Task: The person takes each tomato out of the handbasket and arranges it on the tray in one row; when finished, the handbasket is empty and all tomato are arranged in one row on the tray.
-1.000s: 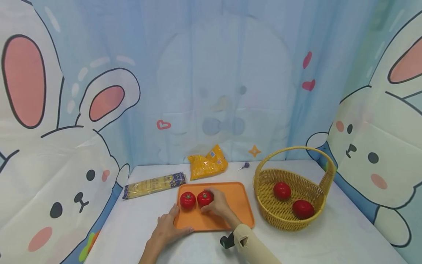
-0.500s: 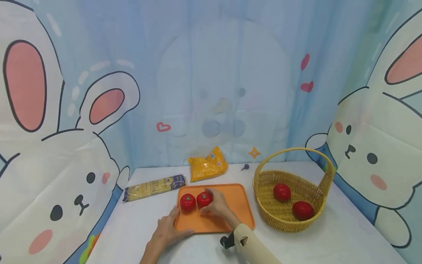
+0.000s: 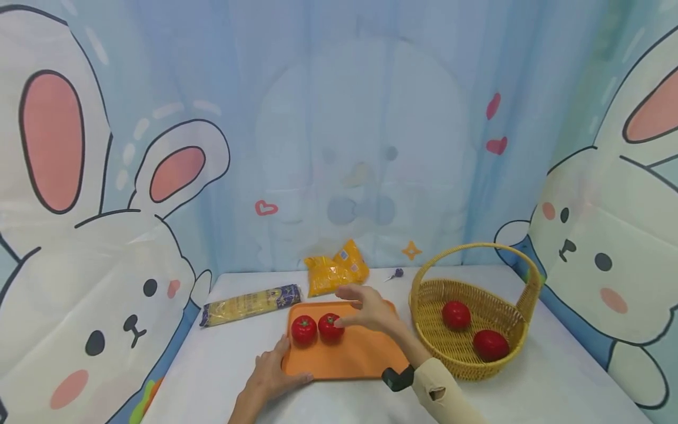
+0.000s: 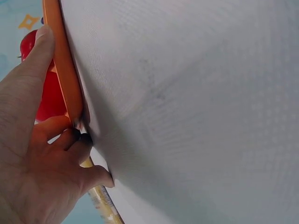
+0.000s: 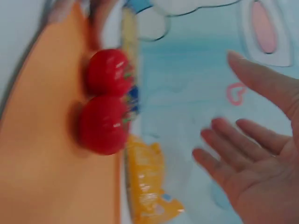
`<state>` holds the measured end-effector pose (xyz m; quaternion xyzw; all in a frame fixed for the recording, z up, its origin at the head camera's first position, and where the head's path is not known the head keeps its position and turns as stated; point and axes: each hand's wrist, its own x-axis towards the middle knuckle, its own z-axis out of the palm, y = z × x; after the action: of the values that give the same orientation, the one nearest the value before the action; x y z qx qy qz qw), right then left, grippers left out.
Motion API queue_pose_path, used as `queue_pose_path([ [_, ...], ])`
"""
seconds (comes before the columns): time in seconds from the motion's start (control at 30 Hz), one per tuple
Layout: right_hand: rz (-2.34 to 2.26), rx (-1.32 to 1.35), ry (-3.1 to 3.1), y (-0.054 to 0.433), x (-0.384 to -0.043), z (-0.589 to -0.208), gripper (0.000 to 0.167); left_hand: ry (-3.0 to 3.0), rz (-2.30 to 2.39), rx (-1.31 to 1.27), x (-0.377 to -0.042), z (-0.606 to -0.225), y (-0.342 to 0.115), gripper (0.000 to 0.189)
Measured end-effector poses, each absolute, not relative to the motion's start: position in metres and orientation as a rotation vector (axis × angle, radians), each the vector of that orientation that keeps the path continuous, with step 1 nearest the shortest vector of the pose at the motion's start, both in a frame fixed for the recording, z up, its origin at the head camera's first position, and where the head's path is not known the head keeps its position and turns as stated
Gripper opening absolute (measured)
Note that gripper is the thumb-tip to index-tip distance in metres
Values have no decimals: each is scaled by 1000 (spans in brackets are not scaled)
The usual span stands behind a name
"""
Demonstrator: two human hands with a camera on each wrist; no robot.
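Observation:
Two red tomatoes, a left one (image 3: 304,330) and a right one (image 3: 329,328), sit side by side on the left part of an orange tray (image 3: 365,360). My left hand (image 3: 270,372) holds the tray's near left corner, thumb on the front rim and index finger at the left side; the left wrist view shows the other fingers curled below the rim. Above the tray, just right of the right tomato, my right hand (image 3: 372,311) is spread with nothing in it. In the right wrist view its fingers (image 5: 229,144) stand apart from both tomatoes (image 5: 103,125).
Right of the tray stands a yellow wicker basket (image 3: 459,368) with a tall handle, holding two red round items (image 3: 456,315). Behind the tray lie a yellow bag (image 3: 333,275) and a long noodle-like packet (image 3: 251,305). A small purple object (image 3: 398,273) lies at the back.
My right hand has let go of the right tomato and lifted up and to the right, its fingers spreading. The left hand still holds the tray corner.

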<state>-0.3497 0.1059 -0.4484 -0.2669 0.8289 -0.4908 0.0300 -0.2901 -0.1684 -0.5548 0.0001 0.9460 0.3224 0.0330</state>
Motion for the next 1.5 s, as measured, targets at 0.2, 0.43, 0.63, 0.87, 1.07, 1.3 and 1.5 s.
queue_pose_path([
  [0.2, -1572, -1100, 2319, 140, -339, -407, 51, 2933, 1001, -6, -288, -552, -169, 117],
  [0.43, -1575, -1218, 2002, 199, -327, -390, 41, 2928, 1020, 40, -288, -554, -169, 115],
  [0.63, -1548, -1172, 1879, 249, -335, -398, 40, 2935, 1024, 74, -289, -553, -169, 115],
  [0.87, -1618, -979, 1947, 295, -357, -426, 44, 2917, 993, 33, -287, -556, -171, 116],
  [1.07, -1651, -635, 2286, 318, -367, -444, 50, 2929, 988, 69, -290, -556, -167, 118],
  [1.3, -1704, -361, 2611, 324, -381, -465, 61, 2923, 992, 48, -292, -554, -167, 119],
  [1.5, -1680, -165, 2765, 319, -391, -478, 67, 2911, 993, 9, -289, -555, -167, 118],
])
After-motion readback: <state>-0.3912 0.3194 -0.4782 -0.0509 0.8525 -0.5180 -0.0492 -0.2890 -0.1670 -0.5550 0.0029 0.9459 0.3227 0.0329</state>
